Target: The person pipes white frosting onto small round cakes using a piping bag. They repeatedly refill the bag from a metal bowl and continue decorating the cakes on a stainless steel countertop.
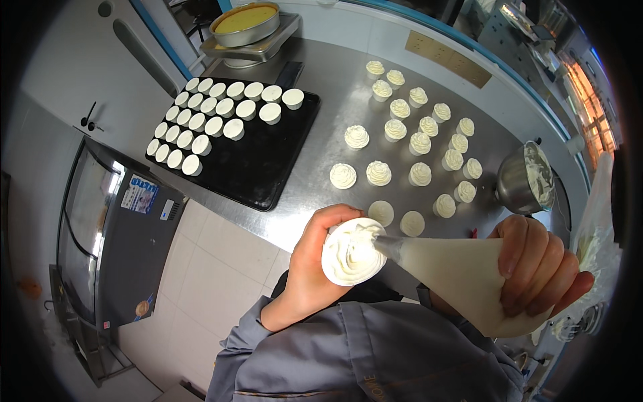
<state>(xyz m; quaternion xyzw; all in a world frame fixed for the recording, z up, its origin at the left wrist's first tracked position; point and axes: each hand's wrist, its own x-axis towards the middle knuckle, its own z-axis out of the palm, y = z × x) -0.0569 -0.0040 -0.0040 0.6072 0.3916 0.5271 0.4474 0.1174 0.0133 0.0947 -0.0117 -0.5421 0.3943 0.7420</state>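
Observation:
My left hand (pixel 311 266) is wrapped around a paper cup cupcake (pixel 354 254) whose top is tilted toward me and carries a swirl of white cream. In my right hand (pixel 537 271) is a clear piping bag (pixel 447 271) full of white cream. The metal piping nozzle (pixel 388 247) points left and touches the cream at the cup's right side. Just beyond my hands, two cups with flat tops (pixel 381 213) stand on the steel table (pixel 321 145). Several cups with piped cream swirls (pixel 420 174) stand farther back and to the right.
On the left of the table, a black baking tray (pixel 241 171) holds several flat-topped white cups (pixel 213 125). A steel mixing bowl (pixel 522 181) with cream on its wall is at the right. A round cake tin (pixel 246 25) sits on a scale (pixel 281 37) at the back.

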